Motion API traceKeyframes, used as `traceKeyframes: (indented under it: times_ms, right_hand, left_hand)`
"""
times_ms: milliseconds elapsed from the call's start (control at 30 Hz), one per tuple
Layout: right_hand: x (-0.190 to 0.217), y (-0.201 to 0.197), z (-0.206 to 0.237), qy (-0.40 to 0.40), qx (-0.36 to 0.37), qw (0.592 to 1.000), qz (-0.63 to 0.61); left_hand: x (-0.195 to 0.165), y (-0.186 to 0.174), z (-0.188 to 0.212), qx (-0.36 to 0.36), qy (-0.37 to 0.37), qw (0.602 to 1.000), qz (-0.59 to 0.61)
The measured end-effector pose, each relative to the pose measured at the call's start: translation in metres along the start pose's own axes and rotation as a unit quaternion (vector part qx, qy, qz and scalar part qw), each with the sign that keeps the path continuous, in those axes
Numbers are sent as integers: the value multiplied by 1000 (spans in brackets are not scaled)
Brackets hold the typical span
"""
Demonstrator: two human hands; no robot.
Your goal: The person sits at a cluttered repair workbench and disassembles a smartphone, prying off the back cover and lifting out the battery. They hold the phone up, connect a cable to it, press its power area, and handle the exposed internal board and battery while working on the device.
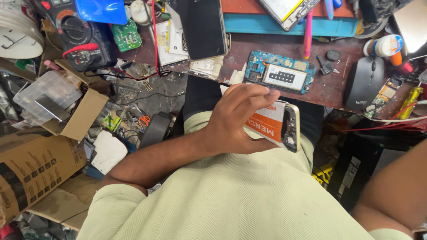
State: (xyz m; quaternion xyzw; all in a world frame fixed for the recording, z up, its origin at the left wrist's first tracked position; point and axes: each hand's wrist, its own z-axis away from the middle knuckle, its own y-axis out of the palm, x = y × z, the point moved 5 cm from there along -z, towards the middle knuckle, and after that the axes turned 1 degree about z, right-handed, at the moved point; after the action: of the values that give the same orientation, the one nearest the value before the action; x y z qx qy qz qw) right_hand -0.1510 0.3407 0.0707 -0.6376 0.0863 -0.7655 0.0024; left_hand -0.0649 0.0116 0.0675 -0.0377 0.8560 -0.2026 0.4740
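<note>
My left hand (238, 119) is closed around an opened phone body (290, 126), fingers over the top and thumb beneath. The phone's silver frame edge shows at the right, and an orange and white label (269, 121) covers its inside. I hold it over my lap, just in front of the brown workbench (324, 91). A blue circuit board (279, 71) lies on the bench directly beyond the hand. Of my right arm only the forearm (393, 186) shows at the lower right; the hand is out of frame.
On the bench lie a black phone screen (204, 29), a grey mouse (364, 80), keys (327, 64), a pink tool (308, 35) and a glue bottle (384, 44). A multimeter (80, 40) sits far left. Cardboard boxes (35, 164) and clutter cover the floor at left.
</note>
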Motion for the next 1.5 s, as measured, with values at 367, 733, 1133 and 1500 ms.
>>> traceKeyframes:
  times_ms: [367, 733, 1133, 1500]
  right_hand:
    - [-11, 21, 102, -18, -125, 968, -218]
    - [-48, 33, 151, -192, -75, 970, 130]
    - [-35, 80, 140, -106, -5, 988, 110]
    - [-40, 67, 137, -156, -113, 981, -8]
  left_hand:
    - [-1, 0, -1, 0, -7, 998, -63]
    - [-8, -5, -3, -28, 5, 983, -183]
    - [-9, -1, -3, 17, -8, 983, -184]
    - [-5, 2, -3, 28, -37, 980, -191]
